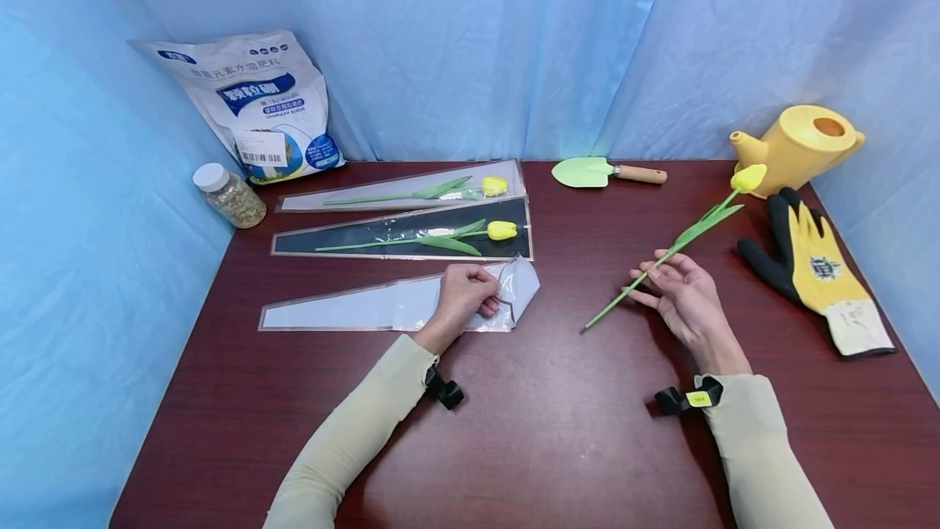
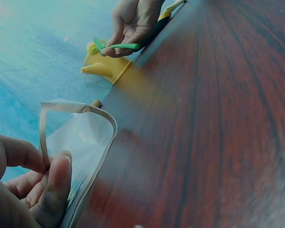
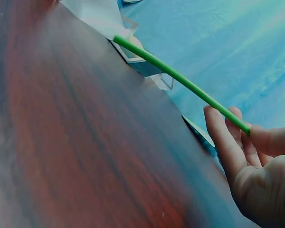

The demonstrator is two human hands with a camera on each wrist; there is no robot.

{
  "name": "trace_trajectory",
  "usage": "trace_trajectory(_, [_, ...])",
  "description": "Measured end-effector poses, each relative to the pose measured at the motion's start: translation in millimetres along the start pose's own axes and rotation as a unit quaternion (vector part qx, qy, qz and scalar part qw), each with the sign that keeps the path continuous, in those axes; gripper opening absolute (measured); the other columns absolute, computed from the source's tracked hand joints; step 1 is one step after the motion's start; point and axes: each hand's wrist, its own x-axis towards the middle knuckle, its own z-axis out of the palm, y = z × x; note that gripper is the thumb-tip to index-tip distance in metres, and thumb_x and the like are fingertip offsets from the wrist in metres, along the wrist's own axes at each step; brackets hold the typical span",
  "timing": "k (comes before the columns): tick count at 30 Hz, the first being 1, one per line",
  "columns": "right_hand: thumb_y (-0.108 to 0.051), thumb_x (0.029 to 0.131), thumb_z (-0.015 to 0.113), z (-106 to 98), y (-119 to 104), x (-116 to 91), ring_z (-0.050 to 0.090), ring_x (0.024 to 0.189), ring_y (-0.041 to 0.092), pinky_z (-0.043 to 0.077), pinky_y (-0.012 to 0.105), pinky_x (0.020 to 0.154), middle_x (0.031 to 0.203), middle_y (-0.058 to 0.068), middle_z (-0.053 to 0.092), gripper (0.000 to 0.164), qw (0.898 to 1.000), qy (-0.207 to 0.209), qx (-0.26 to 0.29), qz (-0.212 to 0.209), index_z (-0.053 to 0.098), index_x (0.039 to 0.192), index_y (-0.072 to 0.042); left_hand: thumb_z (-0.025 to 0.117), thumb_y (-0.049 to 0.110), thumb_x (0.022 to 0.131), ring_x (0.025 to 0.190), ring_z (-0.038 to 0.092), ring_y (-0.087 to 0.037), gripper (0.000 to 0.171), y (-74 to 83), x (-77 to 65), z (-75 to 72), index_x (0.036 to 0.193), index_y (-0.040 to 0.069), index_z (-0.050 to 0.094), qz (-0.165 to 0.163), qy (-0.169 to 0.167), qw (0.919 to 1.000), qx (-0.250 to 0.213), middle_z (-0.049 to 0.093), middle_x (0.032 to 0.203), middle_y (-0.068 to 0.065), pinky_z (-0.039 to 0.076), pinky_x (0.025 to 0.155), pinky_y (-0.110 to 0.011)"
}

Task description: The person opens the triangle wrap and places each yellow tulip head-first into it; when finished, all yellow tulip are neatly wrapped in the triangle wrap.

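Observation:
My left hand (image 1: pixel 464 300) pinches the top edge of a white flower sleeve (image 1: pixel 352 307) with a clear front. In the left wrist view the mouth of that sleeve (image 2: pixel 80 108) gapes apart between its layers. My right hand (image 1: pixel 686 296) holds a yellow artificial tulip (image 1: pixel 749 178) by its green stem, the bloom up to the right and the stem end pointing toward the sleeve. In the right wrist view the thumb and fingers pinch the stem (image 3: pixel 180 80). Stem and sleeve are apart.
Behind lie a black sleeve (image 1: pixel 352 240) and another white sleeve (image 1: pixel 308 202), each with a tulip inside. A fertilizer bag (image 1: pixel 257 113) and a jar (image 1: pixel 231 196) stand back left. A trowel (image 1: pixel 587 172), watering can (image 1: pixel 793 145) and glove (image 1: pixel 822 264) are at the back and right.

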Motion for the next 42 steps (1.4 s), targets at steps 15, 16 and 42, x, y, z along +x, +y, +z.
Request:
trace_trajectory(15, [0.012,0.096,0.051,11.2,-2.7,11.5,0.076,0.092,0.028,0.062,0.048,0.073,0.092,0.014,0.066,0.023,0.992,0.101,0.052,-0.057,0.046,0.112,-0.003,0.060,-0.007,0.082,0.041,0.057,-0.007,0.012,0.7,0.3,0.5,0.087,-0.015,0.068,-0.001,0.000,1.0000,-0.008,0.061,0.051,0.000,0.049,0.041,-0.021])
trace_trajectory(16, [0.012,0.096,0.051,11.6,-2.8,12.5,0.076,0.092,0.029,0.062,0.049,0.074,0.092,0.015,0.065,0.023,0.991,0.101,0.061,-0.060,0.045,0.113,-0.003,0.060,-0.008,0.082,0.041,0.057,-0.007,0.012,0.4,0.5,0.4,0.086,-0.015,0.068,-0.001,-0.001,1.0000,-0.008,0.061,0.051,0.000,0.049,0.041,-0.021])
trace_trajectory(42, [0.020,0.095,0.044,30.0,1.7,36.7,0.072,0.085,0.034,0.061,0.054,0.071,0.088,0.019,0.064,0.028,0.964,0.139,0.184,-0.133,0.046,0.109,-0.003,0.061,-0.006,0.083,0.041,0.057,-0.008,0.011,1.3,-0.3,-0.7,0.085,-0.012,0.070,-0.003,-0.001,1.0000,-0.001,0.061,0.051,0.001,0.050,0.041,-0.022])
